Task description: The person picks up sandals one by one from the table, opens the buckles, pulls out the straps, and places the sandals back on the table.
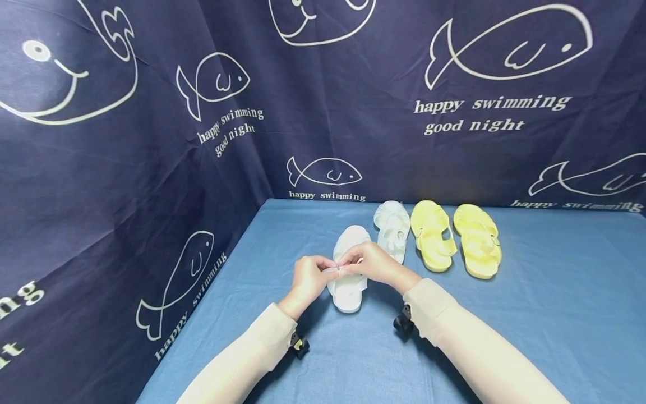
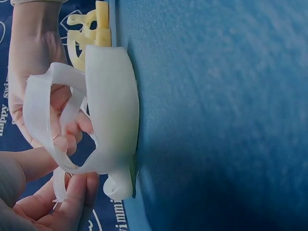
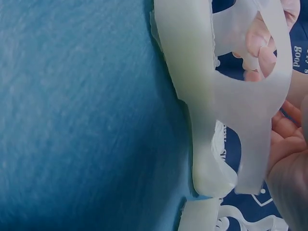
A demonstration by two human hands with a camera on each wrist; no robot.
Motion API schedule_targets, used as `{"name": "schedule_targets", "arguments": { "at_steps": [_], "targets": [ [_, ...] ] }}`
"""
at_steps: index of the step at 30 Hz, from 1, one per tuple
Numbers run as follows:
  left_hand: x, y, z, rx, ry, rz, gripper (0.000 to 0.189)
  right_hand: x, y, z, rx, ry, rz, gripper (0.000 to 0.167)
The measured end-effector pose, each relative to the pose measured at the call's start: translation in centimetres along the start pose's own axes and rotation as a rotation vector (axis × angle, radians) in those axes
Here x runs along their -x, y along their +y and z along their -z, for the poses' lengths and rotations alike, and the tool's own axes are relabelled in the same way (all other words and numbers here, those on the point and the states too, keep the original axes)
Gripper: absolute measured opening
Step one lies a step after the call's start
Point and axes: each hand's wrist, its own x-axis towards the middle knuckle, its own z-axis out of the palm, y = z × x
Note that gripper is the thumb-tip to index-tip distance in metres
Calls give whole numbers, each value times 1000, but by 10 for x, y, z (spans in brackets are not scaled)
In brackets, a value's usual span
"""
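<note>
A white sandal (image 1: 347, 302) lies sole down on the blue cloth, its straps standing up from the sole. Over its middle, my left hand (image 1: 308, 278) and right hand (image 1: 372, 261) meet fingertip to fingertip at the strap. Thumb and fingers of the left hand pinch a narrow strap end (image 2: 59, 185), seen in the left wrist view. From the other side, the right hand pinches the strap, its fingertips showing through the strap opening. A small dark fastening (image 1: 337, 268) shows between the fingertips in the head view. The fingers partly hide the straps.
A second pale white sandal (image 1: 391, 216) lies just behind the right hand. Further right are two yellow sandals (image 1: 433, 261) side by side. Dark blue curtains (image 1: 353, 112) printed with fish and lettering rise along the back and left edges of the blue cloth (image 1: 560, 314).
</note>
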Motion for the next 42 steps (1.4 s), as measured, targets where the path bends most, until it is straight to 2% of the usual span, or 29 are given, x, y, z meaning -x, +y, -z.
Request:
{"name": "schedule_targets", "arguments": {
  "at_steps": [6,9,11,17,20,23,27,35,42],
  "targets": [
    [-2,1,2,-13,-16,-24,14,-1,-1,1,60,17,80,11],
    [-3,1,3,-11,-31,-14,13,-2,-2,1,76,16,127,9],
    [-3,1,3,-8,-39,-5,13,-2,-1,1,69,11,128,8],
    [-2,0,2,22,-18,24,13,-1,1,-2,64,29,99,9],
    [-2,0,2,50,-6,55,14,0,3,-4,47,52,49,10],
    [-1,0,2,75,-9,74,17,2,6,-8,-6,78,-23,10],
    [1,0,2,98,-16,84,18,4,10,-15,-84,106,-74,11],
    [2,2,4,70,-34,76,17,7,11,-20,-171,153,-88,10],
    [1,2,2,53,-29,47,19,11,11,-18,-173,158,-57,9]
  ]
}}
